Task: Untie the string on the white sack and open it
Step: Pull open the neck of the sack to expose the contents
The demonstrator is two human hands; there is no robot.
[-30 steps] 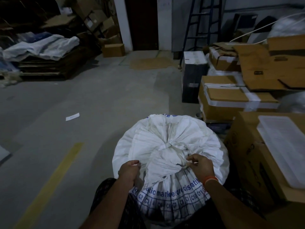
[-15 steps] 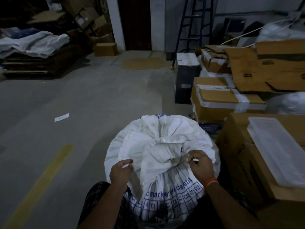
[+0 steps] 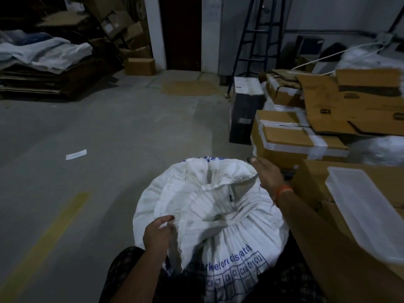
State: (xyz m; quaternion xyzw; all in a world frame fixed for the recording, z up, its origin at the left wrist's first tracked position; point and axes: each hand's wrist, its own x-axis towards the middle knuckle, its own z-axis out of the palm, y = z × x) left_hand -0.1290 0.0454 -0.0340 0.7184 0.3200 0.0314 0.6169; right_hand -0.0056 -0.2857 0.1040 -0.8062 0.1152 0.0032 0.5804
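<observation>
The white sack stands upright on the concrete floor, directly in front of the person and between their knees, with cardboard boxes just beside it on the right. Its gathered mouth is loosened and partly spread. The left hand grips a fold of the sack's rim at the near left, fingers curled, pinching a short white strip that may be the string. The right hand reaches over the far right rim, fingers extended and holding nothing.
</observation>
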